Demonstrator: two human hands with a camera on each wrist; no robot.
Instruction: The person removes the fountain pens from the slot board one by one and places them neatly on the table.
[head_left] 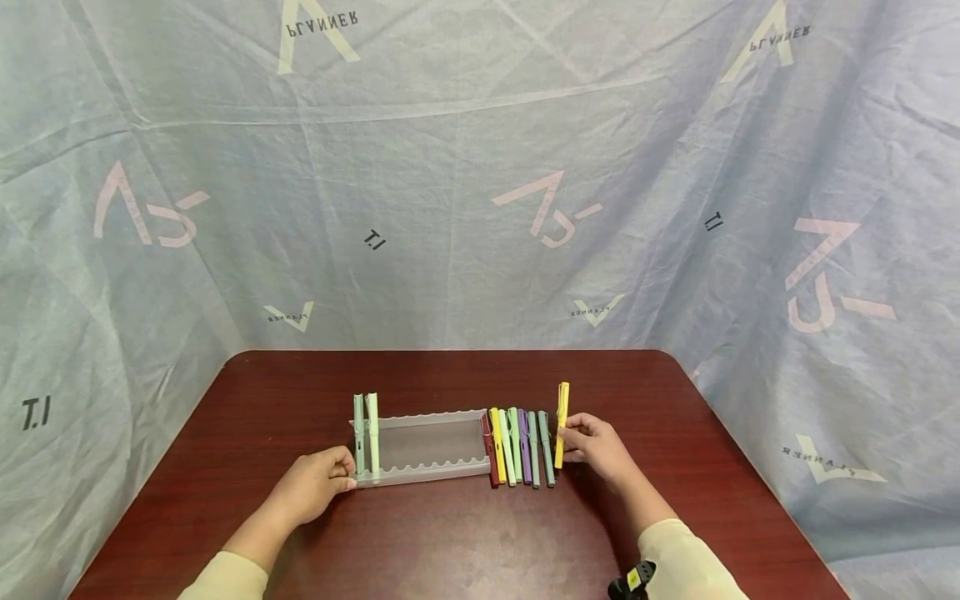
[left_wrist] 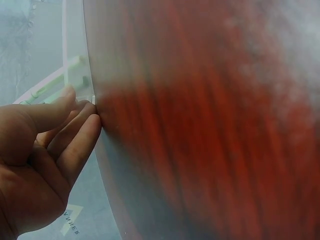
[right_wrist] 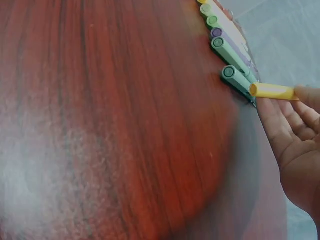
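My left hand [head_left: 313, 486] grips the near left corner of a clear pen tray [head_left: 431, 476] with scalloped walls. Thumb and fingers of that hand [left_wrist: 55, 145] meet at the corner in the left wrist view. Across the tray's left end lie a grey-green pen [head_left: 359, 433] and a pale green pen [head_left: 373, 433]. On the right, my right hand [head_left: 600, 450] pinches a yellow pen [head_left: 562, 417] between thumb and fingers, its end [right_wrist: 270, 91] pointing out over the table in the right wrist view. It is just right of a row of pens.
The row at the tray's right end holds a dark red pen [head_left: 491, 454], another yellow pen [head_left: 498, 442], a purple pen [head_left: 525, 446], a teal pen [head_left: 546, 450] and several more. All lie on a dark red wooden table [head_left: 450, 542], with printed grey cloth [head_left: 450, 208] hanging around it.
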